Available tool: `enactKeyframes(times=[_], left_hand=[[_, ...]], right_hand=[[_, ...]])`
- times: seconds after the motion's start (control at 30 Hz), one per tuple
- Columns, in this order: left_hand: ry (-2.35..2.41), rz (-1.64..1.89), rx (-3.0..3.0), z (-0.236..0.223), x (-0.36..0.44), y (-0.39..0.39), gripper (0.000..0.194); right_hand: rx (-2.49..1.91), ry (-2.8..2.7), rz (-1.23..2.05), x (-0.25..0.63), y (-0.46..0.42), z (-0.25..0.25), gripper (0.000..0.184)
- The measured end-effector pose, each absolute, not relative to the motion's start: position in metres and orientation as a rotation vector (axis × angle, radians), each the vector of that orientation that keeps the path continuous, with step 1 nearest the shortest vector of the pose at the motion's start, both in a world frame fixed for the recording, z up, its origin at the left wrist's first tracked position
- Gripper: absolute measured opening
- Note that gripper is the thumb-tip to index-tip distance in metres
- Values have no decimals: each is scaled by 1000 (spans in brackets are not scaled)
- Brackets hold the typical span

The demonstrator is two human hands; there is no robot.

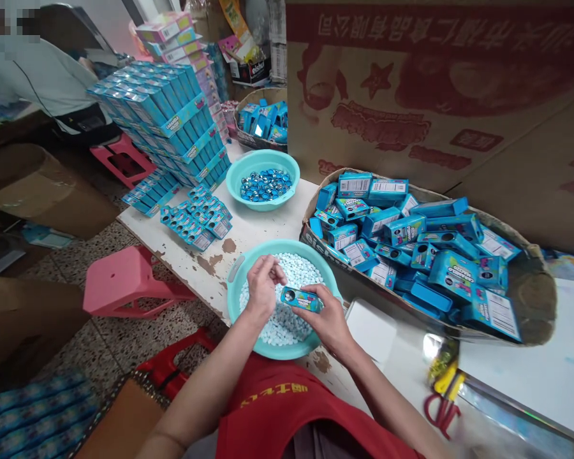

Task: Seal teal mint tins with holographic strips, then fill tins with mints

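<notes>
My right hand [331, 319] grips a small blue candy box [302, 299], held tilted above a turquoise basin [326, 268]. A dark round spot shows at the box's left end. Close by on the left, my left hand [263, 284] is curled with its fingers drawn together; whatever it may hold is hidden. Under both hands, the basin is filled with small pale candies [287, 331]. Farther back, a second turquoise basin [234, 185] holds many blue and silver round pieces [266, 185]. Several similar boxes [196, 217] stand grouped on the table at left.
A cut-down carton [536, 299] full of blue boxes lies on the right, before a large cardboard box [411, 95]. Scissors [442, 408] rest near right. Stacked blue cartons [167, 127] rise at the back left. A pink stool [119, 280] and a seated person's sleeve [43, 70] are left.
</notes>
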State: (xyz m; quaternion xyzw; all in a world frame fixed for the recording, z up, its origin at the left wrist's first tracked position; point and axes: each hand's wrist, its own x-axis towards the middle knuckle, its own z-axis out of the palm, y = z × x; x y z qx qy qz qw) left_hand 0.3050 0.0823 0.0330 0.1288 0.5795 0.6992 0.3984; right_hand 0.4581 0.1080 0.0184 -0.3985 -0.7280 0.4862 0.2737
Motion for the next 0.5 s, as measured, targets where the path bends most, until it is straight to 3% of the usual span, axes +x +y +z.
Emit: enactKeyframes(times=[0.07,0.2,0.3,0.4,0.5], left_hand=[[1742,1568,531,15,285,78,29],[2290,695,1137,-30,274,68,21],[2426,241,1254,-51,299,62,34],[2359,118,1350,-56,327,56,43],[2303,201,1355,-54,331,52,32]], right_hand=[[-1057,-1902,1320,466,109,22,31],[-1094,-1871,1293,481,114,30,32],[-1086,-1838,1250,485,117,36,33],[-1108,-1816,1140,479,120,31,33],[-1112,-1926,1115,470,120,18,31]])
